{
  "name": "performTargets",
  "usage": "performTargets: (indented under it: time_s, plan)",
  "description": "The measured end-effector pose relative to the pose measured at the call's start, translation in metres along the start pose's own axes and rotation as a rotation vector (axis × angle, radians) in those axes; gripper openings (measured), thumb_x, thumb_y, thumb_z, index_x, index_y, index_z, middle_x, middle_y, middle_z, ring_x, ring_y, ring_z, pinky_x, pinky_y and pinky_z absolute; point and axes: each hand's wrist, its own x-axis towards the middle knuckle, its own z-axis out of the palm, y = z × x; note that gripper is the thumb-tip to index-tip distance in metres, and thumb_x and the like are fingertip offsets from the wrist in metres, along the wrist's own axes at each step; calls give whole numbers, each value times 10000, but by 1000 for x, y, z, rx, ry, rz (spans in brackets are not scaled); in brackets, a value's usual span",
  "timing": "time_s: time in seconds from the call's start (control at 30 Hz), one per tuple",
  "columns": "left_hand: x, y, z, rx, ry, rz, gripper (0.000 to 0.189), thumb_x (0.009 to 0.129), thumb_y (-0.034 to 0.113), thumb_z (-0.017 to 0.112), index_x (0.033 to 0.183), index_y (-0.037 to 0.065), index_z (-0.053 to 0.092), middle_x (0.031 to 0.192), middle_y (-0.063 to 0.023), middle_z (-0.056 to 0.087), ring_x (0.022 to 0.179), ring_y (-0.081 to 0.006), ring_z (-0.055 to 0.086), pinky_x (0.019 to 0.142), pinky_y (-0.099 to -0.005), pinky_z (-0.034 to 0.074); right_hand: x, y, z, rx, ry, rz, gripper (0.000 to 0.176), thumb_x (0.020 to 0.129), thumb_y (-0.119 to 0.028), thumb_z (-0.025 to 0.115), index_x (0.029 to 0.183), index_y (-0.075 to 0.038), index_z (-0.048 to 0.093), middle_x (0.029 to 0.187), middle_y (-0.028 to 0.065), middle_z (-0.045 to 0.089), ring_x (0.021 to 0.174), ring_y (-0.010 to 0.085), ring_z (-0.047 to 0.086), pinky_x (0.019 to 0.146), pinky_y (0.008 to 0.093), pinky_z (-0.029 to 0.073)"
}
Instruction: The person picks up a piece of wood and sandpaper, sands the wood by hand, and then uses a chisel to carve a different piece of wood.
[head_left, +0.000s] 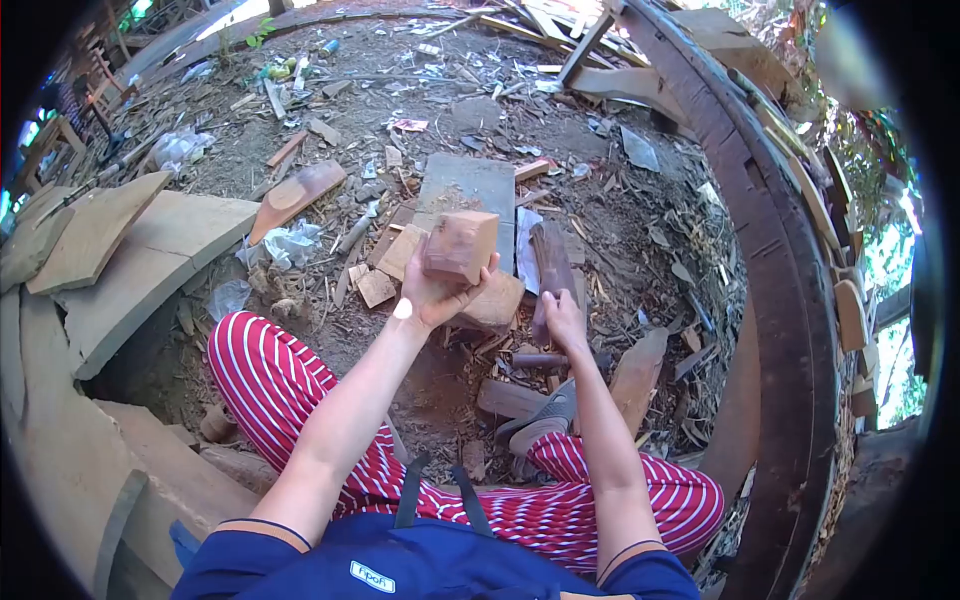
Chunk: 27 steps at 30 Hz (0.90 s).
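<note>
My left hand grips a reddish-brown wooden block from below and the side, with fingers wrapped round its lower edge. The block is up in front of me, over the litter of wood. My right hand is closed round the near end of a long dark wooden piece, which points away from me; its exact kind I cannot make out. Just under my left hand is a paler wood block, partly hidden by that hand. Beyond the held block lies a flat grey slab with chips on it.
Curved planks are stacked at my left. A long dark curved beam rises along my right. Offcuts, a reddish board and plastic scraps litter the dirt. My shoe rests beside a short wood piece.
</note>
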Motion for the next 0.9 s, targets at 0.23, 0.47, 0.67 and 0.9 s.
performTargets:
  time_s: [0.23, 0.47, 0.67, 0.9]
  plan:
    - [10, -13, 41, 918, 377, 362, 459, 1015, 421, 394, 1345, 112, 469, 1335, -80, 513, 1194, -241, 518, 971, -493, 435, -15, -113, -29, 681, -255, 43, 639, 943, -464, 529, 1396, -32, 400, 1330, 212, 493, 1234, 303, 506, 992, 435, 434]
    - [-5, -36, 70, 1193, 253, 479, 479, 1014, 376, 432, 1408, 106, 389, 1356, -70, 492, 1241, -198, 488, 1046, -440, 370, -25, -134, -21, 943, -400, -41, 761, 856, -312, 703, 1439, -2, 324, 1376, 181, 436, 1199, 246, 534, 950, 363, 488]
    - [-6, -21, 66, 1158, 76, 380, 606, 993, 482, 443, 1423, 64, 355, 1364, -101, 490, 1272, -216, 471, 1088, -411, 361, -30, -133, -26, 980, -352, -233, 769, 837, -218, 719, 1461, -23, 314, 1415, 187, 395, 1221, 273, 518, 979, 385, 470]
    - [-9, -21, 71, 1197, 46, 322, 736, 931, 592, 489, 1427, 69, 342, 1363, -116, 496, 1270, -212, 487, 1081, -411, 391, -43, -150, -44, 834, -376, -221, 800, 821, -208, 748, 1468, -37, 310, 1438, 173, 374, 1257, 311, 489, 986, 409, 467]
